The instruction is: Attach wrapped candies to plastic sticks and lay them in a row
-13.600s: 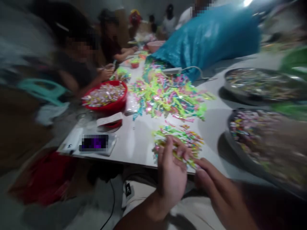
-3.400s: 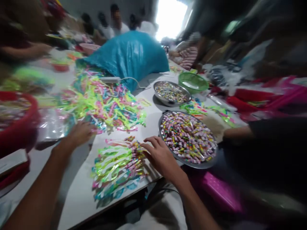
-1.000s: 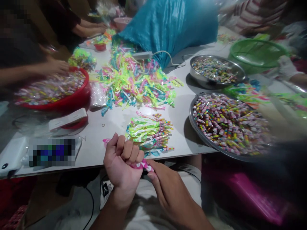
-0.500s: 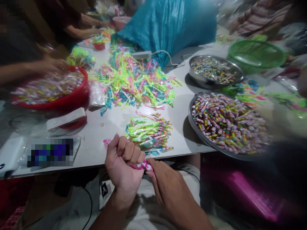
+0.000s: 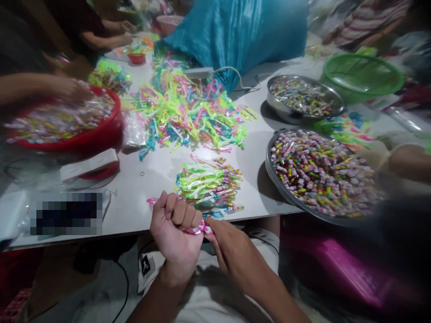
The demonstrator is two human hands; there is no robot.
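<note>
My left hand (image 5: pixel 175 229) is a closed fist around a pink plastic strip (image 5: pixel 198 229), whose other end sticks out at the table edge behind the fist. My right hand (image 5: pixel 232 253) pinches the strip's near end right against the fist. Both hands hover just below the front edge of the grey table (image 5: pixel 161 175). Just beyond them lies a small bundle of filled candy strips (image 5: pixel 207 184). A wide steel tray of wrapped candies (image 5: pixel 319 172) sits to the right of my hands.
A loose heap of neon strips (image 5: pixel 188 116) spreads mid-table before a blue sack (image 5: pixel 235 31). A red basin of candies (image 5: pixel 63 125) with another person's hand stands left. A second steel bowl (image 5: pixel 303 96) and green basket (image 5: pixel 362 76) are far right.
The view has drifted slightly; my hands stay together on the pink strip and sit a little higher and to the right. A forearm has come in at the right edge.
</note>
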